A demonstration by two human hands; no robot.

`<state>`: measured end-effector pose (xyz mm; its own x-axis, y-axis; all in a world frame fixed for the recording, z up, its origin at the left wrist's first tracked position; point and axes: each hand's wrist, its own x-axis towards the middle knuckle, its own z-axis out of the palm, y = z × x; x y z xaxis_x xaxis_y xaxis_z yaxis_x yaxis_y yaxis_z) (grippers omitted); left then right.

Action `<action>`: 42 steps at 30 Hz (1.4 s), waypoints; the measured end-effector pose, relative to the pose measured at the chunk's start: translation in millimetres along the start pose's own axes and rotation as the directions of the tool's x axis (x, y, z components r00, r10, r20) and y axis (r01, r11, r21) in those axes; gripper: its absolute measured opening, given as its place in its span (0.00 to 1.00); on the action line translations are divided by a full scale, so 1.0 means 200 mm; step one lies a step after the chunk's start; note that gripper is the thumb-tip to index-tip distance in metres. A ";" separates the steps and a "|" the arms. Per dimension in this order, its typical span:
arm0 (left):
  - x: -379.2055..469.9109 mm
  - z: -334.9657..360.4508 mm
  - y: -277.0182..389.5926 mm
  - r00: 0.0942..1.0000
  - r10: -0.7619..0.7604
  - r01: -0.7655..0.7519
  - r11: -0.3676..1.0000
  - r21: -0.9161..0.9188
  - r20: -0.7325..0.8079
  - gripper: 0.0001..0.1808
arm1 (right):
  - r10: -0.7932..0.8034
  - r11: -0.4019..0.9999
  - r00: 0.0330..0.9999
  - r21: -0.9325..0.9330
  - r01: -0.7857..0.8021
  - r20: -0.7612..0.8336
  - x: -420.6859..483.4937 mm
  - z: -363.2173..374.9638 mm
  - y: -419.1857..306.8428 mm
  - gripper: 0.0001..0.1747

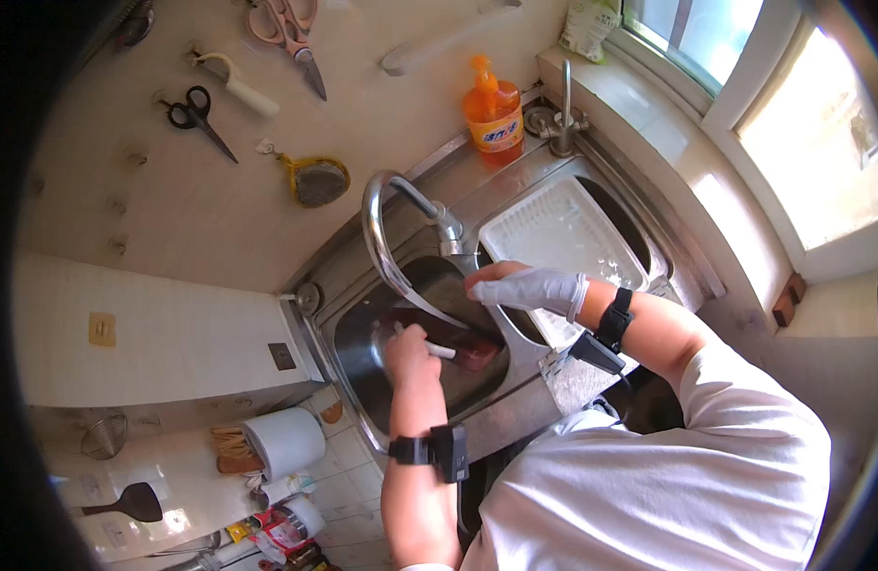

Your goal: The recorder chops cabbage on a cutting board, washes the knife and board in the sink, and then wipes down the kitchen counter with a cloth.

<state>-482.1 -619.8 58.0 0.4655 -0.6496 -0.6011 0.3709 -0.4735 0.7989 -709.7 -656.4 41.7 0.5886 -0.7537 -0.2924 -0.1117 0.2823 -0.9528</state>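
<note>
My left hand (pixel 412 357) is closed around a pale handle (pixel 440 350) inside the left basin of a steel sink (pixel 353 407). A dark reddish, flat item (pixel 476 355) lies by the handle; whether they are joined is unclear. My right hand (pixel 528 287), mostly covered by a pale glove with some bare fingers showing, is over the divider between the basins, just below the base of the chrome faucet (pixel 377 228). Its palm is hidden, so I cannot tell whether it holds anything. A whitish streak, apparently running water, extends from the spout into the left basin.
A white plastic tray (pixel 560 228) sits in the right basin. Behind it stand an orange soap pump bottle (pixel 495 121) and a small tap (pixel 565 107). Scissors (pixel 200 121) and other utensils hang on the wall. A white utensil holder (pixel 285 442) is at lower left.
</note>
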 end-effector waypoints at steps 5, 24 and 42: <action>-0.03 0.18 0.06 0.998 0.016 -0.006 0.988 0.152 -0.068 0.11 | -0.133 0.985 0.991 0.115 0.130 0.018 0.05 0.03 -0.12 0.36; -0.23 -0.21 0.02 0.970 0.114 -0.183 0.923 0.339 0.213 0.06 | -0.110 0.988 0.985 -0.089 0.122 0.131 0.17 0.05 -0.01 0.33; -0.48 -0.72 0.74 0.747 0.628 -0.548 0.399 0.735 0.217 0.07 | -0.199 0.938 0.935 -0.221 0.269 0.294 -0.07 0.32 0.02 0.37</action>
<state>-356.1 -542.2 230.8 0.4064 -0.9119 0.0568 -0.6981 -0.2697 0.6633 -666.9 -607.2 47.0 0.8076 -0.5868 -0.0595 -0.1230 -0.0689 -0.9900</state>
